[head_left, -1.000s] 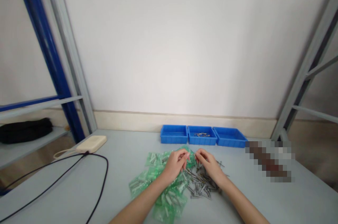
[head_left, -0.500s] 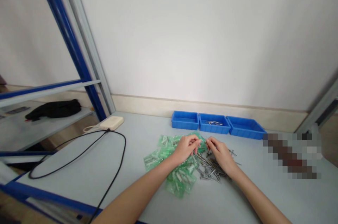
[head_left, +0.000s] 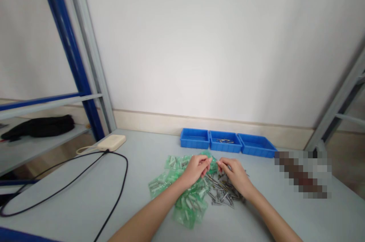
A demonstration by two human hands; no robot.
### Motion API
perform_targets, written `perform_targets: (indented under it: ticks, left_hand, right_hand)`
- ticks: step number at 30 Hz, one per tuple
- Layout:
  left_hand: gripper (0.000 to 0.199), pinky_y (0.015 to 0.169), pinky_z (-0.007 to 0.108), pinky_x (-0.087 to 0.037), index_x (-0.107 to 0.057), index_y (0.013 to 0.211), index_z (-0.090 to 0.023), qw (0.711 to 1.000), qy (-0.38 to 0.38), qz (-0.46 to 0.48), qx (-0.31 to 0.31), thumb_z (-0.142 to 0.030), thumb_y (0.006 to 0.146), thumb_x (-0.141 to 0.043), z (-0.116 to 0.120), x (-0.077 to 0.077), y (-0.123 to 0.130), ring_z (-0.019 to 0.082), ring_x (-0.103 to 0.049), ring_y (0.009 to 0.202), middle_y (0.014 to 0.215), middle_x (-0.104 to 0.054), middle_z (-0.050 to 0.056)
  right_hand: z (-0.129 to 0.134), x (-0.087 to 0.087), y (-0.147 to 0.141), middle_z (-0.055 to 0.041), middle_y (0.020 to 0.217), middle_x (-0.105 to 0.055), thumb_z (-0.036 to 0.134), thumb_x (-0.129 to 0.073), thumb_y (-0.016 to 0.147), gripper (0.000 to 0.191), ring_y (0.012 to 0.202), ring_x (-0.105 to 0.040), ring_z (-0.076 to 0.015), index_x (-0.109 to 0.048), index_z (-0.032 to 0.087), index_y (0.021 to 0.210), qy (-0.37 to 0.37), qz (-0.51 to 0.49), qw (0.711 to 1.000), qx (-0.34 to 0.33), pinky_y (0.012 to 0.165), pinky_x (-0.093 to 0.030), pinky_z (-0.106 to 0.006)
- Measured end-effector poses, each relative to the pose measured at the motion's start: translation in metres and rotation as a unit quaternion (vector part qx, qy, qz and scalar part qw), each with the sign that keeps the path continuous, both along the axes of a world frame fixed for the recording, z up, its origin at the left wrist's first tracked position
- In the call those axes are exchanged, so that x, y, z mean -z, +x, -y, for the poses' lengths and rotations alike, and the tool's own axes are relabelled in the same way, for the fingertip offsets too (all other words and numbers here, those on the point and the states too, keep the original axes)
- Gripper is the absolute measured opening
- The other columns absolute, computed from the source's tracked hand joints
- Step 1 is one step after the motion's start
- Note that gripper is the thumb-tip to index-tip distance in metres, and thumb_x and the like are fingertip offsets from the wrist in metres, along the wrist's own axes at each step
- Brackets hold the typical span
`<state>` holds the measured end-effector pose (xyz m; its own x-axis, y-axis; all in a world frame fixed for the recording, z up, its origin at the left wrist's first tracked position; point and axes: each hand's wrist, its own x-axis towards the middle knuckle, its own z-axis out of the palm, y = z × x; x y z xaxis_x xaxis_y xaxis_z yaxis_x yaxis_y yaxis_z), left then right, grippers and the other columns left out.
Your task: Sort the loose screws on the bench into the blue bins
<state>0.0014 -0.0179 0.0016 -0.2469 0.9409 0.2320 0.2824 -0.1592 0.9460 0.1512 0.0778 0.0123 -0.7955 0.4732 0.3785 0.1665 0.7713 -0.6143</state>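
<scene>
My left hand (head_left: 195,169) is closed, thumb and fingertips pinched together over a heap of small green clear plastic bags (head_left: 186,215). Some of the bags have metal pieces inside. Facing it, my right hand (head_left: 235,173) is also pinched, its fingertips a short gap from the left ones. What either pinch holds is too small to make out. Green plastic (head_left: 212,167) shows between and just behind the fingertips. Below my right hand lies a loose pile of long metal screws or bolts (head_left: 224,192), partly covered by the hand.
Three blue trays stand in a row by the wall: the left tray (head_left: 195,144), the middle tray (head_left: 226,147) with several metal pieces, and the right tray (head_left: 258,152). A cream box (head_left: 111,142) with a black cable (head_left: 125,181) sits on the left of the grey table (head_left: 85,192).
The view has shifted slightly, so the table and trays sit lower and further left. Both hands stay pinched close together over the bags and metal pieces.
</scene>
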Motion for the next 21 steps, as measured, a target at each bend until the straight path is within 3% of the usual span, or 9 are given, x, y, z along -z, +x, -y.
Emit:
perform_targets:
  ticks: [6,12,15,19,21]
  left_hand:
    - [0.046,0.033,0.019,-0.026,-0.054,0.071,-0.015,0.996,-0.032,0.068,0.056,-0.060,0.074,-0.048,-0.007,0.003,-0.012,0.007,-0.034,0.029,0.039,-0.046,-0.006]
    - [0.047,0.034,0.019,-0.031,-0.055,0.078,-0.015,0.997,0.031,0.076,-0.004,-0.060,0.076,-0.044,-0.009,0.001,-0.017,0.008,-0.039,0.031,0.042,-0.046,-0.006]
    - [0.052,0.036,0.020,-0.033,-0.055,0.080,-0.015,0.995,0.045,0.081,-0.033,-0.064,0.078,-0.036,-0.009,0.000,-0.021,0.009,-0.041,0.033,0.044,-0.048,-0.005]
    - [0.057,0.037,0.021,-0.034,-0.056,0.074,-0.014,0.996,0.036,0.071,-0.049,-0.067,0.077,-0.034,-0.009,-0.002,-0.029,0.009,-0.041,0.033,0.043,-0.048,-0.004]
    - [0.059,0.037,0.021,-0.034,-0.056,0.071,-0.014,0.996,0.031,0.074,-0.048,-0.068,0.077,-0.033,-0.009,-0.002,-0.032,0.009,-0.041,0.033,0.043,-0.048,-0.004]
  right_hand:
    - [-0.002,-0.003,-0.008,-0.0025,0.068,-0.064,0.042,-0.043,0.086,0.036,0.067,-0.057,-0.0172,-0.061,0.016,0.069,-0.060,-0.015,0.997,-0.037,0.065,-0.040,-0.026]
    - [-0.016,-0.025,-0.016,-0.0033,0.077,-0.068,0.041,-0.048,0.083,0.029,0.071,-0.059,-0.0179,-0.066,0.019,0.079,0.020,-0.001,1.000,-0.009,0.068,-0.041,-0.026]
    - [-0.037,-0.040,-0.021,-0.0032,0.075,-0.067,0.041,-0.043,0.086,0.033,0.074,-0.059,-0.0191,-0.066,0.020,0.076,0.081,0.027,0.993,0.080,0.072,-0.039,-0.030]
    - [-0.061,-0.047,-0.024,-0.0116,0.102,-0.062,0.043,-0.049,0.083,0.029,0.101,-0.050,-0.0295,-0.065,0.020,0.090,0.198,0.061,0.934,0.290,0.088,-0.028,-0.048]
    - [-0.062,-0.042,-0.018,-0.0120,0.106,-0.060,0.044,-0.055,0.080,0.030,0.103,-0.048,-0.0297,-0.063,0.020,0.096,0.221,0.081,0.929,0.286,0.089,-0.025,-0.050]
